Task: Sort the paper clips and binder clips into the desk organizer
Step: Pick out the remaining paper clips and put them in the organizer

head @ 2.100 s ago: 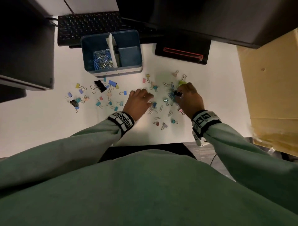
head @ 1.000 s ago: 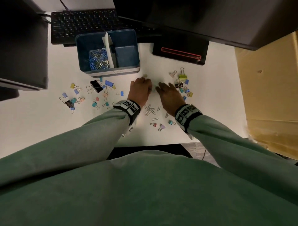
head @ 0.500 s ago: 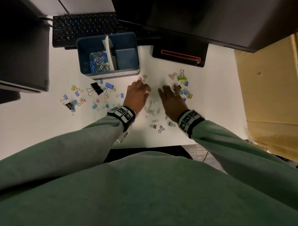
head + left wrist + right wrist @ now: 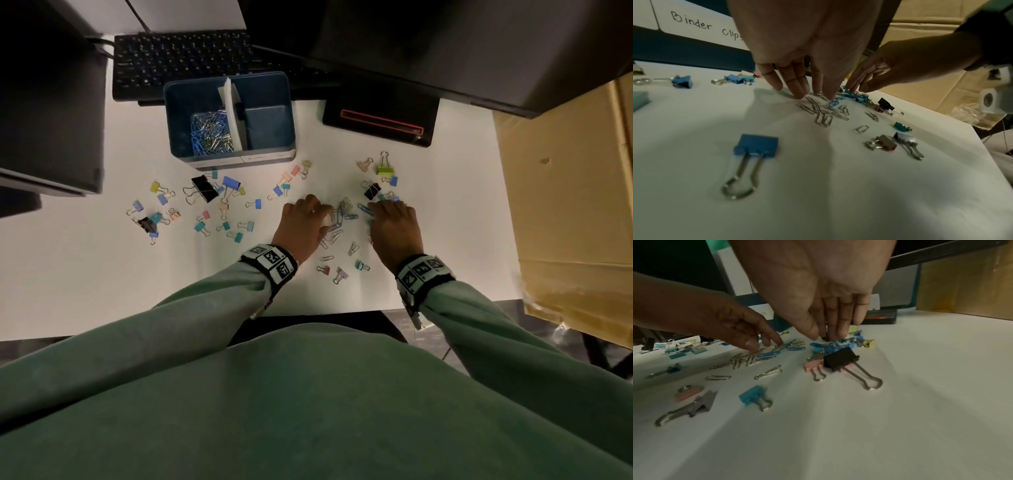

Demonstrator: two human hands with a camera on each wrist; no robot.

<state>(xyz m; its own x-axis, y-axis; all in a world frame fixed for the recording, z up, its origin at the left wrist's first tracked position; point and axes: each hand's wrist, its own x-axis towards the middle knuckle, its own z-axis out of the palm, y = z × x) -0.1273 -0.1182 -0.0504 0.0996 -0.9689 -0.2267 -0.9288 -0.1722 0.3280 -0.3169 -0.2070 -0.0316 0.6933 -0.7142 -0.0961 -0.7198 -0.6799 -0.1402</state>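
A blue desk organizer stands at the back of the white table, with paper clips in its left compartment. Its front label reads "Binder Clips". Loose paper clips lie bunched between my two hands. My left hand has straight fingers touching the table at the pile. My right hand points its straight fingers down at blue clips beside a black binder clip. Coloured binder clips are scattered to the left, and more lie at the right.
A black keyboard lies behind the organizer. A black device with a red outline sits at the back right. A cardboard box borders the table's right edge, a dark box the left. Three small binder clips lie near the front edge.
My right hand left the binder clips at the right and came in toward my left hand. The paper clips now lie bunched between the two sets of fingertips.
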